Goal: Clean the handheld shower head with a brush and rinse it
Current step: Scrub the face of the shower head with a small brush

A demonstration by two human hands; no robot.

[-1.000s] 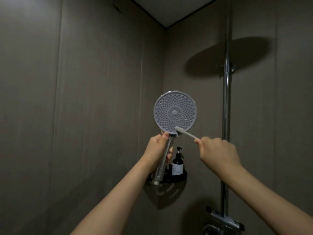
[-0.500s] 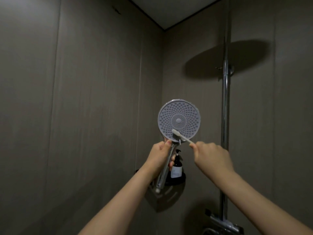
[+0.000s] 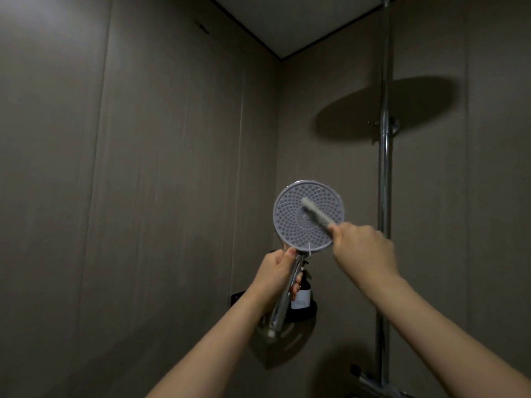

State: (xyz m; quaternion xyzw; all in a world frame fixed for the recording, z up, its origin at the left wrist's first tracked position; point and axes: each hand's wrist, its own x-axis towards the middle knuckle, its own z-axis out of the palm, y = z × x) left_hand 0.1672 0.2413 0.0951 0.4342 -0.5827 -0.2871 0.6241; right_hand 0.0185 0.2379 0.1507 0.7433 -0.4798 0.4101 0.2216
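The left hand [image 3: 275, 275] is gripping the chrome handle [image 3: 283, 300] of the handheld shower head [image 3: 308, 216], its fingers [image 3: 296, 284] curling round the handle just under the round face, thumb up near the rim. It is holding the head upright in front of the shower corner, nozzle face turned toward the camera, with the handle running down and slightly to the left.

The right hand [image 3: 363, 248] is pinching the end of a pale brush [image 3: 316, 211], probably a toothbrush; its fingers are closing tight on the brush handle at the lower right edge of the face. The brush is lying slantwise across the disc, its long axis running from the right hand up and left, and its bristle end is sitting just above and beside the centre of the nozzle face, pressing against it or very nearly so.

That slant is what the coming stroke appears to turn on: the right hand is the working one, sitting below and to the right of the face, so strokes would be running along that diagonal, while the left hand is steadying the head from below. Scrubbing looks to be under way; no water is running, so rinsing is not yet done.

Behind the left hand, a dark pump bottle [image 3: 301, 294] is standing on a black corner shelf [image 3: 309, 314], and a chrome riser pipe [image 3: 383, 168] is running up the right wall.
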